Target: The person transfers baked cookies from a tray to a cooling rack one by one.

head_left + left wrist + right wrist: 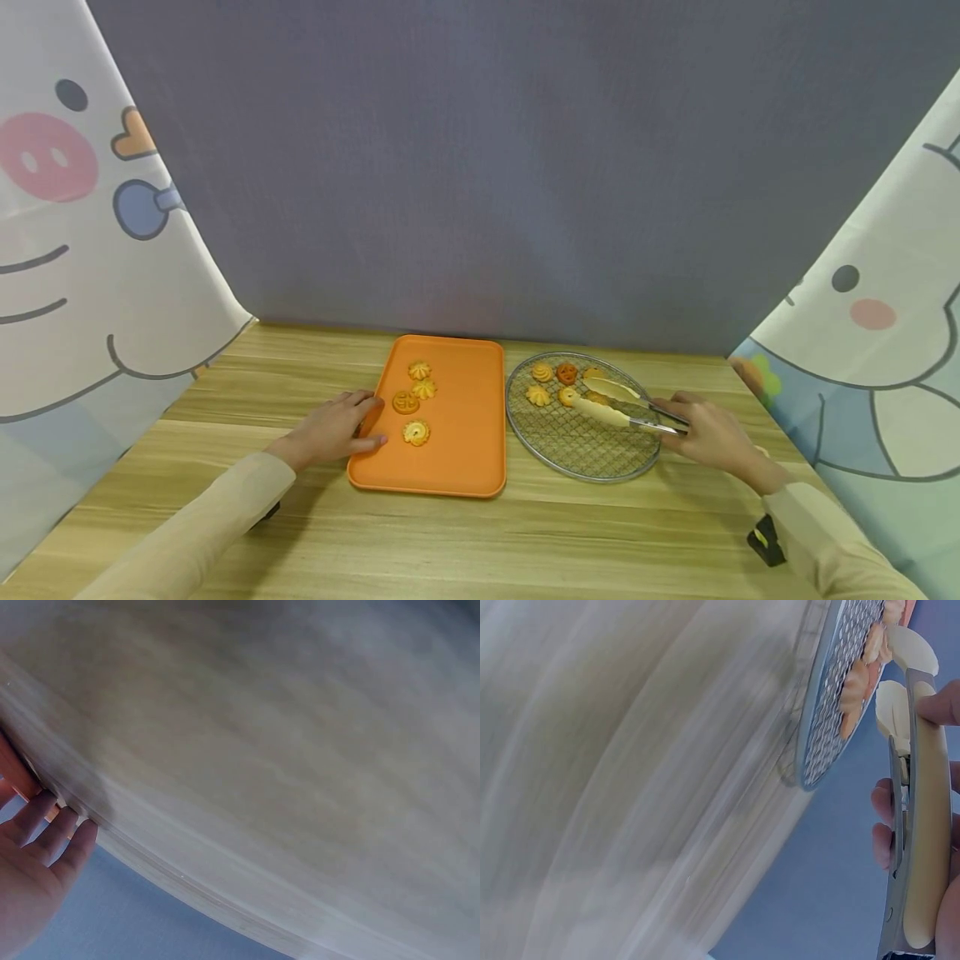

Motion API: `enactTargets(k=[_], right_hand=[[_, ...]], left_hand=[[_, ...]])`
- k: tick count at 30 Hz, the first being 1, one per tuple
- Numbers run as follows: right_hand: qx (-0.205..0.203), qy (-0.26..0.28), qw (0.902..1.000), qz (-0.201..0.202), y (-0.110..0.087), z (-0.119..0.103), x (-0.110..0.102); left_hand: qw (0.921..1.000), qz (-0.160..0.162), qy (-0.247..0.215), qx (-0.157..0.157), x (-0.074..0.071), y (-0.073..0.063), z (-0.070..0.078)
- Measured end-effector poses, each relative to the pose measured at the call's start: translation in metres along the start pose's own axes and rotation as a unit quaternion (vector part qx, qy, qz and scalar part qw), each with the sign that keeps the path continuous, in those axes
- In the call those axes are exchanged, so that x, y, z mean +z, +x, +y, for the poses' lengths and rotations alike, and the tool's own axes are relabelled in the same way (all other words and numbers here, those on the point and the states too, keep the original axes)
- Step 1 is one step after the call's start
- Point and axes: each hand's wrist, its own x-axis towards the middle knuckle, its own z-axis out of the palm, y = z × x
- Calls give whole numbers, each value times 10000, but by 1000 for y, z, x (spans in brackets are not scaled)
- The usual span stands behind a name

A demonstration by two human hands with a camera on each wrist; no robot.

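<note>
My left hand [333, 429] holds the left rim of an orange tray [465, 450], with the thumb over the rim. The left wrist view shows its fingers [49, 840] along the tray's edge. Several cookies [416, 432] lie in the tray's left half. At the right, my right hand [708, 429] grips metal tongs [645, 423] with cream tips. The tips are spread above a round wire rack [592, 454], with a cookie [597, 399] partly visible between them. Whether they touch it I cannot tell. More cookies [538, 395] sit on the rack's far half, one darker orange-brown [567, 372].
Both the tray and the rack stand on a wood-grain table [420, 546], the rack just right of the tray. A grey cloth wall [465, 167] rises behind the table. Printed cartoon panels [892, 350] flank it on both sides.
</note>
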Motion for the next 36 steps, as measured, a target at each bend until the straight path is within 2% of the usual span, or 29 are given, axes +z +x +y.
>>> enactTargets(k=[27,36], right_hand=[[-800,355,9962,-28,35,-62,15],[-1075,290,9937,-78,51,-84,20]], left_hand=[[10000,-19,-79,-3,-1,-2,2],[10000,2,-76,13,-4,-2,5]])
